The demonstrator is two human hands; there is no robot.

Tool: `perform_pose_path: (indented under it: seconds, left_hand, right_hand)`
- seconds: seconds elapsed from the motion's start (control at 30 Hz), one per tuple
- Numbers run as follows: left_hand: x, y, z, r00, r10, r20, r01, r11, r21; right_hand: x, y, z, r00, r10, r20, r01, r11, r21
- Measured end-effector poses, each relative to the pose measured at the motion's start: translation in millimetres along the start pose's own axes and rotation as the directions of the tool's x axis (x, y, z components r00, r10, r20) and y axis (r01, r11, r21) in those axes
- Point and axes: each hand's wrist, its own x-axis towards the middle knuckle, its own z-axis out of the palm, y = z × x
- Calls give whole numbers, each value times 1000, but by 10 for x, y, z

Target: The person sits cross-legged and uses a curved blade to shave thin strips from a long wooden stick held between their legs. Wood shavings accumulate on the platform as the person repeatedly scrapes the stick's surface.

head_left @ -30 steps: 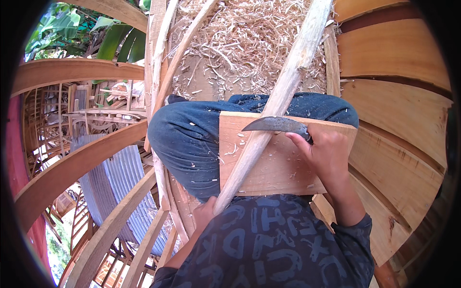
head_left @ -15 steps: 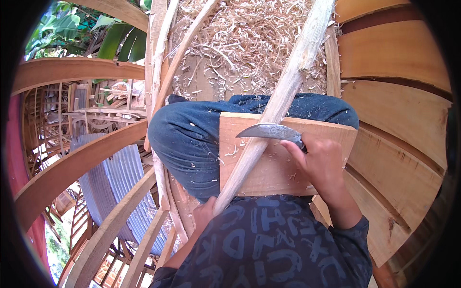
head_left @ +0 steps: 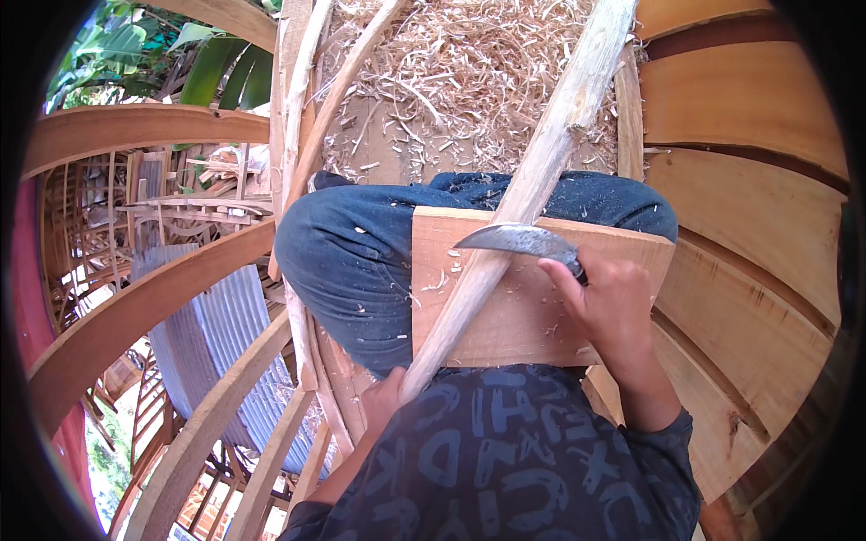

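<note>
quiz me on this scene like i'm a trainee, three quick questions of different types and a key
1. Multiple choice: what does the right hand hold across the pole?
a) a hammer
b) a curved knife
c) a paintbrush

2. True or false: the left hand is at the pole's near end, by the shirt.

3. Fill in: loose, pale ____ lie in a heap beyond the blue trousers.

Key: 1. b; 2. true; 3. shavings

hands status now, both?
Left hand: closed, holding the wooden pole at its near end.
Right hand: closed, holding the curved knife by its handle, blade across the pole.
</note>
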Motion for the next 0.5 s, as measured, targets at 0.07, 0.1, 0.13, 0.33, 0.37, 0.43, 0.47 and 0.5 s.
perform_pose_path:
  seconds: [0.07, 0.1, 0.13, 0.33, 0.37, 0.43, 0.47, 0.5]
  left_hand:
    - [10, 7, -13, 1000, -1, 6, 1, 1000, -2]
    - [11, 18, -16, 1000, 0, 4, 0, 1000, -8]
    - [7, 36, -26, 1000, -12, 9, 12, 1000, -12]
    - [-9, 15, -9, 1000, 18, -14, -18, 999, -32]
    - [-6, 43, -32, 1000, 14, -7, -14, 999, -29]
    - [2, 64, -44, 1000, 11, -2, -11, 999, -37]
    - [5, 65, -44, 1000, 11, 0, -11, 999, -46]
    - [0, 58, -41, 1000, 12, 2, -12, 998, -56]
  right_hand:
    - [-36, -76, 33, 998, -13, 58, 12, 1000, 17]
    - [1, -55, 42, 998, 12, 54, -13, 1000, 19]
    - [19, -47, 45, 999, 15, 34, -15, 1000, 13]
    - [98, 7, 39, 999, 16, -29, -15, 1000, 6]
    - [99, 2, 27, 1000, 25, -20, -24, 1000, 4]
    - [131, 28, 6, 995, 78, -57, -79, 996, -27]
    - [187, 90, -1, 987, 123, -102, -129, 990, -53]
    - [234, 155, -18, 975, 167, -149, -180, 981, -78]
